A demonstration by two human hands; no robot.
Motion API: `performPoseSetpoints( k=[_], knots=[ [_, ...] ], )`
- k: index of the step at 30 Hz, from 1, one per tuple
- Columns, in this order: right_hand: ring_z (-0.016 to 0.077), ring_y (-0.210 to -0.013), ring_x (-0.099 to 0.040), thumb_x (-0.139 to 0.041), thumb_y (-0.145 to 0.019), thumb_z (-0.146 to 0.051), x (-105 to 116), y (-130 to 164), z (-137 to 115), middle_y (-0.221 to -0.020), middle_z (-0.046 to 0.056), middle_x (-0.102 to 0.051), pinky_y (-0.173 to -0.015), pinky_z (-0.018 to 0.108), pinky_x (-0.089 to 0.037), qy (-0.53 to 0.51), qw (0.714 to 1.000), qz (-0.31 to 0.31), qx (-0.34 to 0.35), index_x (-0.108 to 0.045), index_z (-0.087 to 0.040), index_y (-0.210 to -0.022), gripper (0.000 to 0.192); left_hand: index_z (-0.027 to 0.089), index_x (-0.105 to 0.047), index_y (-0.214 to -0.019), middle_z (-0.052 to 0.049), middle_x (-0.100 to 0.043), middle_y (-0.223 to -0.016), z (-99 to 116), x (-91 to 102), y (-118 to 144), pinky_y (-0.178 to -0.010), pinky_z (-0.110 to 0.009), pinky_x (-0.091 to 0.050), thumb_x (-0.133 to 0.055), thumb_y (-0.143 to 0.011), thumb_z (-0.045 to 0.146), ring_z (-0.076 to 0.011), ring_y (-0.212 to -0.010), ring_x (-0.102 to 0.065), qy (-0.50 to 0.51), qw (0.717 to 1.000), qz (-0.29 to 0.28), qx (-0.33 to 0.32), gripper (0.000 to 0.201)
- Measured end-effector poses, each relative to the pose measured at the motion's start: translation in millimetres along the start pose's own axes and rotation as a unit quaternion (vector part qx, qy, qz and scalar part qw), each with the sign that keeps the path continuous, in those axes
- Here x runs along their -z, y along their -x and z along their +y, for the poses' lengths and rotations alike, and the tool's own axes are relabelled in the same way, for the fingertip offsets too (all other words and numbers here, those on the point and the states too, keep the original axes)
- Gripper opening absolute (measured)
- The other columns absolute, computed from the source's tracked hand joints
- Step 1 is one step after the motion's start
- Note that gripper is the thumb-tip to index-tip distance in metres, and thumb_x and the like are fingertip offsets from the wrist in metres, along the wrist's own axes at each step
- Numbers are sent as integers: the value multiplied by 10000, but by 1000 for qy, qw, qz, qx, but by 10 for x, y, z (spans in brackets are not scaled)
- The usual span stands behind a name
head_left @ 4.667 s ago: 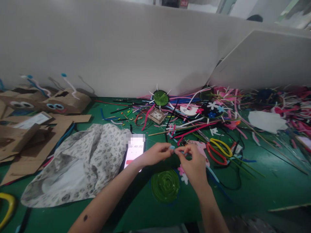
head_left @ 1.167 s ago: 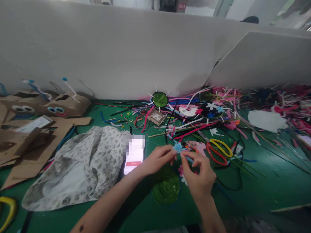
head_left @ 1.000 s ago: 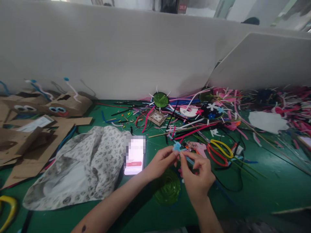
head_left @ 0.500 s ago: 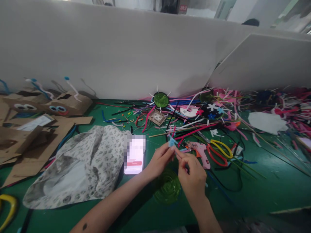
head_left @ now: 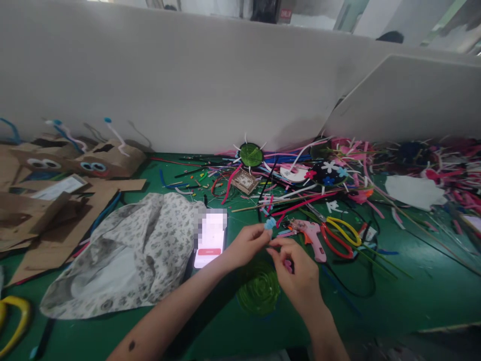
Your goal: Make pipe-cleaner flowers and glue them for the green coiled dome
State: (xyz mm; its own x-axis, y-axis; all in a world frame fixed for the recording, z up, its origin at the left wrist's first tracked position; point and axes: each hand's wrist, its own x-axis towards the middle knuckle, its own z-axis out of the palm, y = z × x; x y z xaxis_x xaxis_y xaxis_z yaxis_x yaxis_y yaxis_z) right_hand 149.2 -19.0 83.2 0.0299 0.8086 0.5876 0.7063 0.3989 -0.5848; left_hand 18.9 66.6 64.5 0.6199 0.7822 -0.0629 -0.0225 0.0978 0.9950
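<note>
My left hand [head_left: 251, 243] is closed, its thumb and fingertips pinching a small light-blue pipe-cleaner flower [head_left: 269, 223]. Close beside it, the thumb and forefinger of my right hand [head_left: 296, 268] come together just below the flower. A small pink piece [head_left: 288, 265] shows among the curled fingers of that hand; its kind is hard to make out. Beneath both hands a round green coiled disc [head_left: 258, 291] lies on the green table [head_left: 391, 306]. A pink glue gun [head_left: 311, 235] rests just right of the hands.
Red-and-yellow-handled scissors [head_left: 341, 238] lie beyond the glue gun. Behind are loose pipe cleaners, a green disc with white spokes [head_left: 251, 154] and a black flowered disc [head_left: 330, 173]. To the left are a lit phone [head_left: 211, 240], a floral cloth [head_left: 150, 245] and cardboard figures [head_left: 107, 160].
The blue flower now stands more upright and clear of the fingertips. My right fingers have shifted slightly down from it, and the pink piece shows more. The view has moved a little.
</note>
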Motion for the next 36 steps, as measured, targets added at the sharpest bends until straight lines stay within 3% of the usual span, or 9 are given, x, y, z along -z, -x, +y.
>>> performPoseSetpoints(
  k=[6, 11, 17, 20, 23, 26, 30, 36],
  knots=[
    [136, -828, -675, -579, -870, -182, 24, 21, -16, -986, 40, -675, -657, 233, -543, -3, 996, -9, -85, -420, -238, -775, 194, 186, -410, -649, 76, -330, -548, 25, 16, -12, -494, -233, -210, -500, -865, 559, -80, -508, -271, 8, 1000, -12, 15, 441],
    [138, -887, -674, -499, -873, -79, 19, 47, -10, -981, 33, -689, -728, 247, -546, 30, 999, 10, -36, -467, -241, -837, 169, 195, -394, -639, 72, -323, -547, 59, -15, 8, -490, -236, -226, -471, -877, 537, -88, -507, -291, -5, 999, -27, 29, 424],
    [148, -867, -669, -431, -850, 10, 93, 8, -28, -844, 13, -678, -754, 273, -544, 71, 996, -29, 40, -472, -236, -777, 259, 178, -428, -618, 50, -374, -597, 115, 16, 48, -550, -256, -246, -420, -926, 498, -109, -587, -326, -81, 995, -52, 10, 444],
    [139, -826, -673, -463, -869, -24, 133, 2, -22, -800, 2, -669, -710, 250, -538, 52, 998, -41, 23, -459, -232, -745, 242, 171, -433, -613, 52, -350, -599, 155, 70, 48, -559, -264, -214, -424, -936, 450, -110, -604, -306, -164, 984, -62, -24, 427],
    [121, -760, -672, -580, -862, -111, 178, -5, 1, -811, -14, -686, -650, 214, -517, 43, 999, -5, -29, -439, -232, -708, 242, 168, -432, -622, 54, -330, -599, 196, 113, 56, -548, -259, -199, -411, -944, 439, -105, -600, -303, -213, 972, -84, -44, 421],
    [110, -720, -672, -650, -837, -166, 223, -34, 10, -793, -34, -700, -604, 189, -491, 36, 997, 9, -73, -424, -231, -689, 277, 173, -408, -614, 64, -309, -576, 233, 119, 83, -519, -242, -205, -417, -938, 463, -88, -551, -273, -155, 977, -144, -15, 435],
    [115, -739, -680, -658, -834, -177, 261, -80, -3, -775, -42, -700, -633, 191, -493, 17, 996, 5, -82, -413, -231, -684, 292, 171, -427, -576, 65, -366, -511, 267, 119, 109, -491, -233, -230, -452, -926, 459, -75, -488, -297, -55, 978, -197, 36, 454],
    [126, -839, -678, -618, -838, -83, 286, -127, -16, -823, -21, -695, -763, 232, -507, 25, 999, 25, -3, -418, -230, -700, 284, 145, -554, -604, 41, -435, -473, 257, 125, 71, -472, -241, -225, -424, -935, 453, -83, -456, -344, 6, 986, -144, 89, 471]
  ],
)
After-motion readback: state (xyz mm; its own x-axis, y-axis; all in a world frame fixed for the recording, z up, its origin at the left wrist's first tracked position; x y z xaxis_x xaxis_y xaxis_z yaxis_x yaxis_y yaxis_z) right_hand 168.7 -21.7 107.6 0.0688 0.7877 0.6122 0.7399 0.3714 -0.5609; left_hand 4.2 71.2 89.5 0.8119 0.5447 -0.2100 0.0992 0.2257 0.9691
